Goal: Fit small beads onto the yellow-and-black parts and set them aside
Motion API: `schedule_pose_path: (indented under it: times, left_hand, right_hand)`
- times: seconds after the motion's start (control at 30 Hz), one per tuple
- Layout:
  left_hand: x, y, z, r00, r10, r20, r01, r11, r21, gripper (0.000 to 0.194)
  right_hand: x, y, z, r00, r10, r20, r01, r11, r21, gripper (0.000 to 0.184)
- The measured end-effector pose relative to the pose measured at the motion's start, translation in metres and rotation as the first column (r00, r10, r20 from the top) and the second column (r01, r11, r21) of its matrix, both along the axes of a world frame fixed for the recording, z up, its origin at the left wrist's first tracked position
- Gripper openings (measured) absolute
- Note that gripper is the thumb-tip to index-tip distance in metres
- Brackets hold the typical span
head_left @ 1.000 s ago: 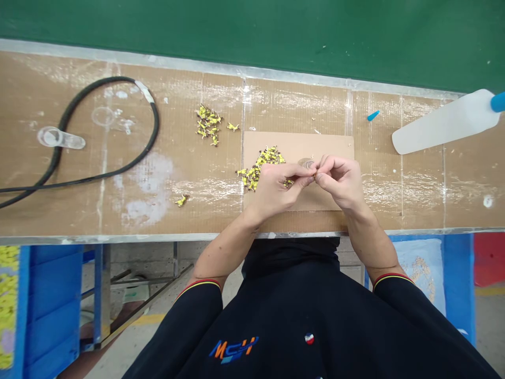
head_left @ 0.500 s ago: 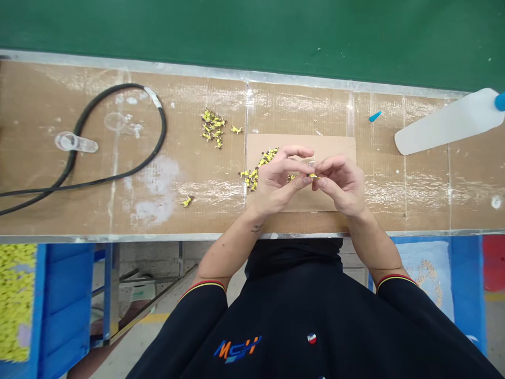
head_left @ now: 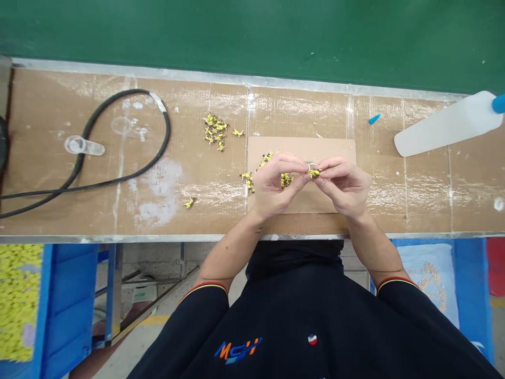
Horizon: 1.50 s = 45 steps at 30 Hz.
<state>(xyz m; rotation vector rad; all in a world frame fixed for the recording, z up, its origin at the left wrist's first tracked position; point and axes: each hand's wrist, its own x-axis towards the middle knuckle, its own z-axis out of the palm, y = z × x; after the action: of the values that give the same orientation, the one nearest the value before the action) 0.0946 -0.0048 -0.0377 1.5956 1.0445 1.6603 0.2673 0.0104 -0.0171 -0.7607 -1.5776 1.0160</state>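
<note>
Between my fingertips is a small yellow figurine (head_left: 314,172) with dark and whitish parts. My left hand (head_left: 278,184) pinches its left end with thumb and fingers. On its other end, my right hand (head_left: 344,185) closes in a similar pinch. Both hands are raised over a flat cardboard sheet (head_left: 303,202). More yellow figurines (head_left: 266,158) lie on the sheet around my left hand, which partly hides them. A second pile of figurines (head_left: 215,126) sits farther left, with a single figurine (head_left: 190,202) nearer the table's front edge.
A black cable (head_left: 168,131) loops across the left of the cardboard-covered table, beside a clear plastic piece (head_left: 84,146). At right lie a white bottle (head_left: 445,123) and a small blue cap (head_left: 374,119). Blue bins (head_left: 69,300) stand below the front edge.
My left fingers have closed in on the figurine, which now shows more plainly between both hands. The view has shifted slightly, and more figurines show beside my left hand.
</note>
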Motion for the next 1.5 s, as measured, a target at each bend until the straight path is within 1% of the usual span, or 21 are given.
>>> schedule_pose_path:
  times: [0.07,0.13,0.23,0.3,0.4,0.47,0.57,0.63,0.67,0.7,0.77,0.8,0.87,0.93,1.0,1.07,1.17,1.23,1.3,1.43,1.5]
  left_hand:
    - [0.001,-0.001,0.001,0.999,0.033,-0.040,-0.035,0.998,-0.054,0.023]
    - [-0.004,0.003,0.001,0.995,0.073,-0.071,-0.077,0.995,-0.062,0.027]
    - [-0.027,0.015,-0.003,0.963,0.232,-0.136,-0.245,0.965,-0.087,0.019]
    - [-0.053,0.024,-0.007,0.896,0.382,-0.226,-0.418,0.898,-0.138,0.009]
    - [-0.093,0.036,-0.016,0.774,0.509,-0.377,-0.613,0.751,-0.244,0.008]
    - [-0.113,0.041,-0.022,0.716,0.515,-0.471,-0.680,0.666,-0.307,0.010]
    - [-0.128,0.045,-0.028,0.614,0.468,-0.635,-0.765,0.552,-0.333,0.016]
    - [-0.129,0.044,-0.027,0.578,0.447,-0.683,-0.787,0.527,-0.321,0.022]
    - [-0.128,0.043,-0.026,0.578,0.453,-0.679,-0.784,0.538,-0.308,0.024]
    - [-0.127,0.042,-0.024,0.593,0.462,-0.660,-0.769,0.568,-0.293,0.025]
    - [-0.121,0.037,-0.019,0.661,0.444,-0.605,-0.689,0.678,-0.255,0.022]
    - [-0.117,0.035,-0.016,0.708,0.394,-0.586,-0.616,0.750,-0.240,0.021]
    - [-0.110,0.032,-0.011,0.777,0.218,-0.590,-0.428,0.871,-0.241,0.021]
    - [-0.102,0.030,-0.008,0.778,0.052,-0.627,-0.280,0.921,-0.271,0.027]
    - [-0.095,0.030,-0.010,0.746,-0.043,-0.665,-0.219,0.927,-0.306,0.032]
    - [-0.091,0.031,-0.014,0.715,-0.096,-0.693,-0.196,0.924,-0.330,0.032]
    - [-0.088,0.034,-0.020,0.680,-0.139,-0.720,-0.195,0.912,-0.360,0.030]
    - [-0.087,0.034,-0.021,0.675,-0.138,-0.725,-0.218,0.901,-0.374,0.028]
    - [-0.086,0.034,-0.020,0.693,-0.129,-0.709,-0.225,0.896,-0.384,0.024]
    - [-0.083,0.032,-0.016,0.784,-0.087,-0.614,-0.209,0.895,-0.394,0.018]
    - [-0.081,0.031,-0.015,0.808,-0.073,-0.584,-0.207,0.894,-0.397,0.017]
  right_hand:
    - [0.001,-0.001,-0.001,0.999,-0.017,0.050,0.018,1.000,-0.013,0.006]
    - [0.003,0.000,-0.002,0.997,-0.020,0.080,0.021,1.000,-0.012,0.008]
    - [0.009,0.005,-0.003,0.992,-0.079,0.097,0.077,0.997,0.022,0.014]
    - [0.013,0.009,-0.003,0.983,-0.153,0.103,0.147,0.987,0.063,0.011]
    - [0.017,0.014,-0.001,0.977,-0.197,0.075,0.188,0.975,0.115,0.006]
    - [0.018,0.016,0.000,0.977,-0.204,0.059,0.193,0.970,0.145,0.005]
    - [0.023,0.020,0.001,0.962,-0.256,0.098,0.235,0.954,0.188,0.002]
    - [0.030,0.024,0.002,0.928,-0.333,0.167,0.293,0.930,0.223,0.006]
    - [0.035,0.027,0.003,0.903,-0.371,0.214,0.319,0.916,0.242,0.009]
    - [0.040,0.030,0.004,0.876,-0.400,0.271,0.333,0.906,0.261,0.010]
    - [0.051,0.036,0.004,0.826,-0.395,0.402,0.305,0.913,0.271,0.011]
    - [0.056,0.040,0.004,0.804,-0.356,0.476,0.264,0.931,0.251,0.011]
    - [0.066,0.046,0.003,0.747,-0.222,0.627,0.150,0.975,0.165,0.012]
    - [0.076,0.050,0.002,0.668,-0.060,0.742,0.032,0.998,0.052,0.011]
    - [0.083,0.052,0.002,0.600,0.073,0.796,-0.051,0.997,-0.053,0.012]
    - [0.087,0.052,0.004,0.563,0.166,0.810,-0.101,0.986,-0.132,0.013]
    - [0.087,0.051,0.007,0.520,0.271,0.810,-0.155,0.962,-0.223,0.011]
    - [0.086,0.050,0.009,0.498,0.301,0.813,-0.168,0.954,-0.250,0.011]
    - [0.086,0.049,0.009,0.494,0.294,0.818,-0.160,0.956,-0.246,0.012]
    - [0.090,0.051,0.008,0.497,0.284,0.820,-0.137,0.959,-0.249,0.012]
    - [0.094,0.052,0.008,0.502,0.262,0.824,-0.110,0.964,-0.240,0.013]
